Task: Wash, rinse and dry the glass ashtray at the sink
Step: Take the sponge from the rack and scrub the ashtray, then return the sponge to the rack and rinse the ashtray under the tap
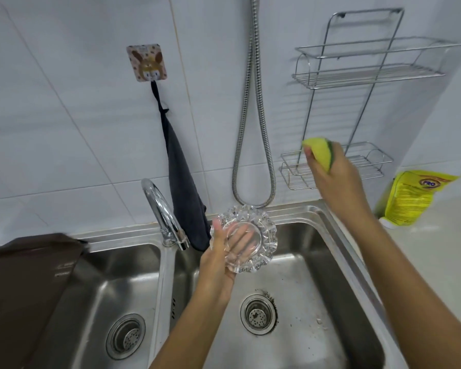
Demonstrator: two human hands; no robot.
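My left hand (218, 259) holds the clear glass ashtray (261, 230) from underneath, tilted, above the right basin of the steel sink (317, 265). The fingers show through the glass. My right hand (336, 171) is raised at the wall rack and grips a yellow sponge with a green scouring side (318, 153). The chrome tap (160, 206) stands just left of the ashtray; no water is running from it.
A dark towel (181, 177) hangs from a wall hook behind the tap. A wire rack (362, 75) is fixed to the tiles at right, a yellow detergent pouch (413, 198) on the counter below it. A brown board (24, 283) covers part of the left basin. A shower hose (253, 115) hangs mid-wall.
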